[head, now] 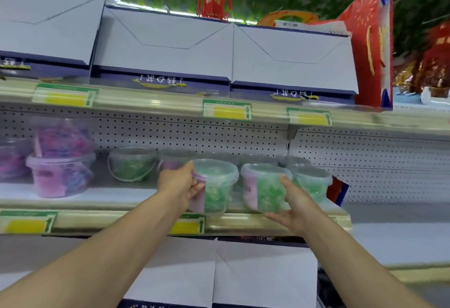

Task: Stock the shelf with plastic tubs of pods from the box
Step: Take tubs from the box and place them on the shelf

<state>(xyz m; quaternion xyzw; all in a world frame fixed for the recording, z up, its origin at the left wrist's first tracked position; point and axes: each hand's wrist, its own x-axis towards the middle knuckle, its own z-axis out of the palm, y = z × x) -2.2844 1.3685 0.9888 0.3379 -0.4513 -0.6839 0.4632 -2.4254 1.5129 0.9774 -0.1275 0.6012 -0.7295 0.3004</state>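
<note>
My left hand (181,183) grips the left side of a clear tub of green pods with a pink label (215,187), at the front of the middle shelf (121,196). A second green-pod tub (266,187) is cradled from below and from the right by my right hand (293,206), just above the shelf's front rail. Both tubs are upright. More green tubs stand behind: one at the left (132,164), one at the right (313,183). The box is not in view.
Pink and purple pod tubs (59,173) fill the shelf's left end. White and navy gift boxes (168,44) line the shelf above, and more boxes (265,273) sit below. A red gift bag (370,47) stands at the upper right. Bare pegboard backs the shelf's right end.
</note>
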